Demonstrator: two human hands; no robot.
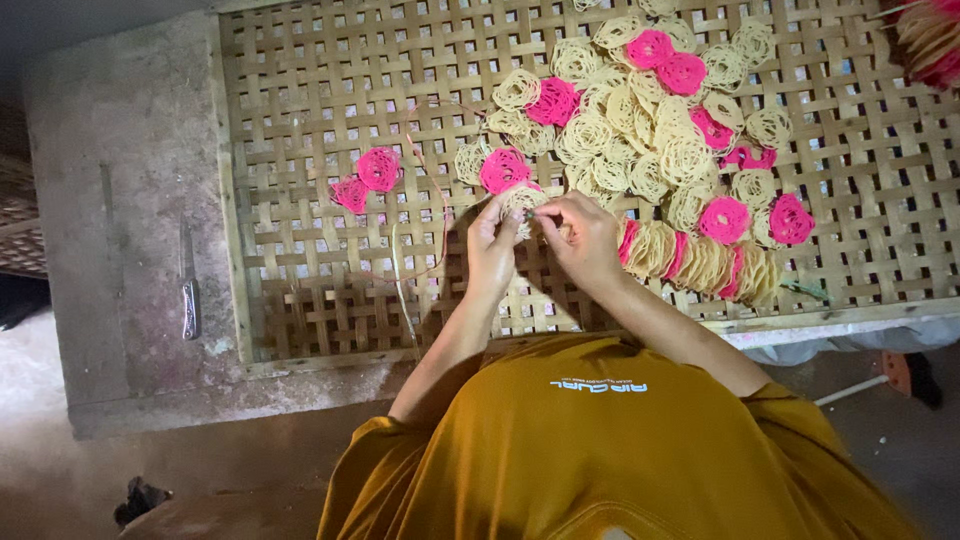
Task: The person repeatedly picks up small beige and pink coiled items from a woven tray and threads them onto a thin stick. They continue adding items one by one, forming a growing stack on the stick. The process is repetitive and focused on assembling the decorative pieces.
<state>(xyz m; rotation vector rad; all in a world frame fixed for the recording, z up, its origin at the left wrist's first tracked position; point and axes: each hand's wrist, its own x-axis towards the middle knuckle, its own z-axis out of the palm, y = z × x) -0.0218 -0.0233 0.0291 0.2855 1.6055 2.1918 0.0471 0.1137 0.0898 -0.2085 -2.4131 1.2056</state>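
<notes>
My left hand point(492, 245) and my right hand point(583, 235) meet over a woven bamboo tray point(300, 90), and together they pinch a cream lacy round cracker point(520, 200). A packed row of cream and pink crackers standing on edge point(700, 262) stretches to the right from my right wrist. Just beyond my hands lies a loose heap of cream and pink crackers point(640, 120). Two pink crackers point(365, 180) lie apart to the left. A thin strand point(402, 285) trails over the tray below my left hand.
A knife point(189, 290) lies on the grey concrete ledge point(120, 150) left of the tray. More pink and cream crackers point(930, 35) show at the top right corner. My mustard shirt point(600, 450) fills the bottom of the view.
</notes>
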